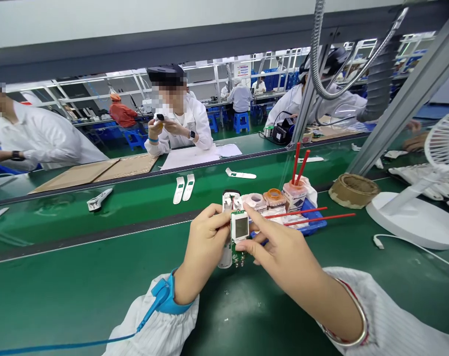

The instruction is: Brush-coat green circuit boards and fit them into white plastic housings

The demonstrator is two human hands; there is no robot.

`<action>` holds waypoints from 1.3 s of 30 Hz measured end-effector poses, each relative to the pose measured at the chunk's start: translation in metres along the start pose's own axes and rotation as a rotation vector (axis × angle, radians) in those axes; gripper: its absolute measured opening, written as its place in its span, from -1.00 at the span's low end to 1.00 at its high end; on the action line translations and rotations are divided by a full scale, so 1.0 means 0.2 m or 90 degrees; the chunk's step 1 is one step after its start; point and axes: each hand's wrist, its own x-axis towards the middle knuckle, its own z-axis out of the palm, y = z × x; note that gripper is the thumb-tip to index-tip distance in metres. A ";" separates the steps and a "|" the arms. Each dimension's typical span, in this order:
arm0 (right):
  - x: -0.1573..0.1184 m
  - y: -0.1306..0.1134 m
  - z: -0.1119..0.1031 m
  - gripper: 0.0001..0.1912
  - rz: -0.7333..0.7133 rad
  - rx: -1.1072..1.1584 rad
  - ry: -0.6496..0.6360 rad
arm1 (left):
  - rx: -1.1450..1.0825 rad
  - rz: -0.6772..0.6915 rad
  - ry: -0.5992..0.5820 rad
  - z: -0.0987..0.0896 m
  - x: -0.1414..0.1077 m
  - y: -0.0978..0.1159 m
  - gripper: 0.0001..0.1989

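Observation:
Between both hands, over the green bench, is a small green circuit board (240,256) carrying a square display in a white frame (241,228). A white plastic housing (225,258) shows behind and to the left of it, its dark-tipped top end above the fingers. My left hand (205,242) is closed around the left side of the housing and board. The thumb and index finger of my right hand (280,242) pinch the board at the display's right edge. The fingertips behind the parts are hidden. A blue wrist strap (170,296) with a cord circles my left wrist.
A blue tray (313,222) beyond my right hand holds small jars and red sticks. Right of it are a brown tape roll (353,190), a white fan (413,217) and a cable. White housings (183,189) lie on the green belt. Co-workers in white sit opposite.

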 end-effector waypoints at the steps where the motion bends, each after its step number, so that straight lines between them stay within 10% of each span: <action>1: 0.00 0.00 0.00 -0.41 -0.035 -0.033 0.026 | 0.003 0.003 -0.001 0.00 0.00 0.00 -0.68; 7: 0.00 0.01 0.00 -0.60 -0.205 -0.096 0.105 | 0.046 0.046 0.017 0.00 -0.01 0.00 -0.69; 14: 0.05 -0.01 -0.05 -0.53 -0.066 0.085 0.025 | 0.087 0.084 0.034 0.01 -0.01 0.00 -0.67; 39: 0.07 0.01 -0.07 -0.59 -0.179 -0.018 0.031 | 0.125 0.102 -0.024 0.03 -0.02 -0.01 -0.66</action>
